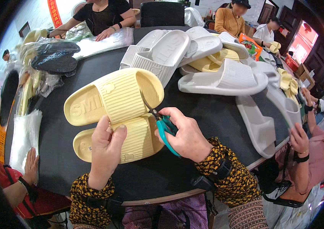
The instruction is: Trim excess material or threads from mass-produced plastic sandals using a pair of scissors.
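Yellow slides: 2 ribbed foam slides, the upper slide (112, 95) lying on the lower slide (131, 143), near table edge, centre front.
L hand (104, 150): fingers closed over strap of the lower slide, pressing it down.
R hand (185, 135): closed round teal-handled snips (164, 128), blade tips at the upper slide's strap edge.
Table (208, 110): round, black top.
Behind: pile of white slides (192, 57), w/ some yellow ones mixed in.
L side: clear plastic bags (24, 137).
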Available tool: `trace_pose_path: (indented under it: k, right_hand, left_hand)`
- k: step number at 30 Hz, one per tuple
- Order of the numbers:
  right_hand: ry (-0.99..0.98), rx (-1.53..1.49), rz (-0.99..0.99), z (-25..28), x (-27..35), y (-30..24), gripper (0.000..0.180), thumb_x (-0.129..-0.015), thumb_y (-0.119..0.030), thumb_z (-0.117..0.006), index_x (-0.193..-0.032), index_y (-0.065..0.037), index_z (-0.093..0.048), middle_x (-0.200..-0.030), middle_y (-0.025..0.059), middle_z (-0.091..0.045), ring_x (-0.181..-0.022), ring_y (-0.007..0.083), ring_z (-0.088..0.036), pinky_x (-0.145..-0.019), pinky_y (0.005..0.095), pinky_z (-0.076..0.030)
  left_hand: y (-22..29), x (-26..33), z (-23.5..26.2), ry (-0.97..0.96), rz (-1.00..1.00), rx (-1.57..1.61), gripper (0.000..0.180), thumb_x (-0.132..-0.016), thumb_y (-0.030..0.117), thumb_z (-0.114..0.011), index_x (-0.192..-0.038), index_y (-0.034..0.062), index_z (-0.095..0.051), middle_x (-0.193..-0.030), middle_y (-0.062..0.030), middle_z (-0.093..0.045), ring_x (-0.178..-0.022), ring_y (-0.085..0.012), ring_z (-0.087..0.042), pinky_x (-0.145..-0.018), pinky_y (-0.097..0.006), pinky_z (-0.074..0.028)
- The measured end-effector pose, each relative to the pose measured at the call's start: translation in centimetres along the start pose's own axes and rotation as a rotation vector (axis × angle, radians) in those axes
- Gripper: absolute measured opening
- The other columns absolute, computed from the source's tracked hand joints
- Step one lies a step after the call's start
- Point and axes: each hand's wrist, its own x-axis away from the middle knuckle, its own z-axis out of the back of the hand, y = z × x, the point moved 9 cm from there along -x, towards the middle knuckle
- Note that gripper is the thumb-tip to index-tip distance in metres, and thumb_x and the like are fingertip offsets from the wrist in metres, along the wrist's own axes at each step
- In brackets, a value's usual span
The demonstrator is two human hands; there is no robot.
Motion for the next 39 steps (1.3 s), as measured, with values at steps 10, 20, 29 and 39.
trace_pose_path:
  k: [10,20,29,39]
  right_hand:
    - [0.024,-0.090,0.030,0.3,0.1,-0.5,0.037,-0.081,-0.013,-0.066,-0.112,0.001,-0.050,-0.082,0.0197,-0.065,-0.079,0.0314,-0.068,-0.066,0.0369,-0.052]
    - [0.087,-0.128,-0.005,1.0,0.2,-0.8,0.041,-0.079,-0.013,-0.068,-0.113,0.000,-0.050,-0.081,0.0180,-0.064,-0.075,0.0269,-0.067,-0.066,0.0353,-0.052]
    - [0.097,-0.154,0.024,1.1,0.1,-0.6,0.039,-0.082,-0.008,-0.067,-0.115,0.003,-0.048,-0.077,0.0062,-0.060,-0.067,0.0081,-0.057,-0.062,0.0248,-0.047]
    - [0.117,-0.143,0.064,1.3,0.3,-0.6,0.038,-0.084,-0.009,-0.067,-0.115,0.002,-0.048,-0.071,0.0063,-0.060,-0.066,0.0082,-0.059,-0.060,0.0251,-0.047]
  left_hand:
    - [-0.1,0.3,-0.2,-0.033,-0.019,0.013,0.029,-0.094,0.000,-0.047,-0.122,-0.0056,-0.046,-0.107,-0.0058,-0.059,-0.090,-0.0054,-0.054,-0.076,-0.020,-0.044]
    - [0.7,0.5,-0.7,-0.049,-0.048,-0.010,0.030,-0.094,-0.001,-0.046,-0.124,-0.0051,-0.045,-0.105,-0.0056,-0.059,-0.088,-0.0049,-0.053,-0.075,-0.020,-0.044]
    - [1.7,0.7,-0.8,-0.061,-0.101,-0.203,0.031,-0.092,-0.002,-0.047,-0.122,-0.0066,-0.047,-0.105,-0.0063,-0.061,-0.087,-0.0052,-0.053,-0.075,-0.020,-0.042]
    - [1.3,0.9,-0.9,-0.063,-0.104,-0.173,0.037,-0.093,0.000,-0.046,-0.129,-0.0077,-0.042,-0.112,-0.0078,-0.060,-0.094,-0.0064,-0.053,-0.082,-0.020,-0.041]
